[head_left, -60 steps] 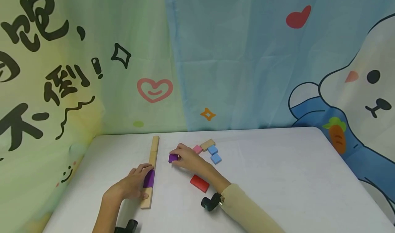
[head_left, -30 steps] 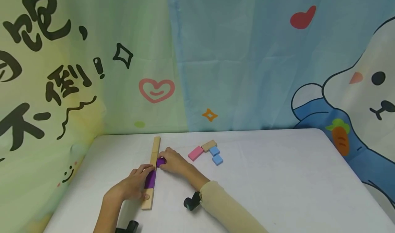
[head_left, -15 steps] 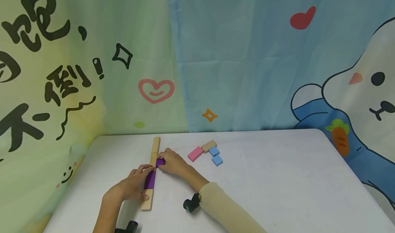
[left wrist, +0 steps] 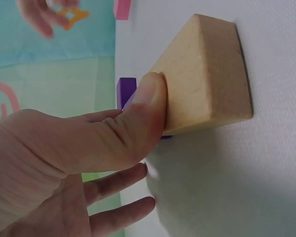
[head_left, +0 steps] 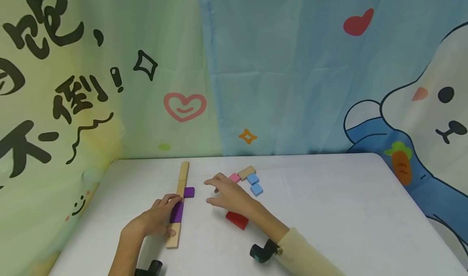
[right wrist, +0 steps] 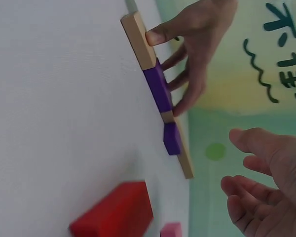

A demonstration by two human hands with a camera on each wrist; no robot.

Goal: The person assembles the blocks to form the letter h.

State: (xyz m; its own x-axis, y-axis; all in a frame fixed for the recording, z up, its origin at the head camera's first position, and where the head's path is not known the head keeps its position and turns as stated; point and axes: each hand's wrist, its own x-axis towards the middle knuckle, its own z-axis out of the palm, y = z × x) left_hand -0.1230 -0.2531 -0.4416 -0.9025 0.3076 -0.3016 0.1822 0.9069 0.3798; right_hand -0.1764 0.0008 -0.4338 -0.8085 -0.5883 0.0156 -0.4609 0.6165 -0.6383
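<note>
A straight row of blocks runs away across the white table: a near wooden block (head_left: 173, 240), a purple block (head_left: 176, 213), then wooden ones (head_left: 184, 171) at the far end. My left hand (head_left: 148, 222) rests along the row's left side. Its thumb presses the near wooden block and a fingertip lies by the purple one's far end; the other fingers extend loosely in the left wrist view. A small purple block (right wrist: 171, 139) sits against the row's right side. To the right, my right hand (head_left: 231, 195) hovers with nothing in it, thumb and fingers spread apart.
A red block (head_left: 237, 221) lies beneath the right forearm. Behind the right hand are a partly covered pink block (head_left: 234, 177), a loose wooden block (head_left: 246, 172) and two blue blocks (head_left: 256, 189). A printed curtain (head_left: 278, 105) hangs behind the table.
My right hand brought the small purple block left to the row's side, let it go, and moved back right. The left hand stays in place on the row.
</note>
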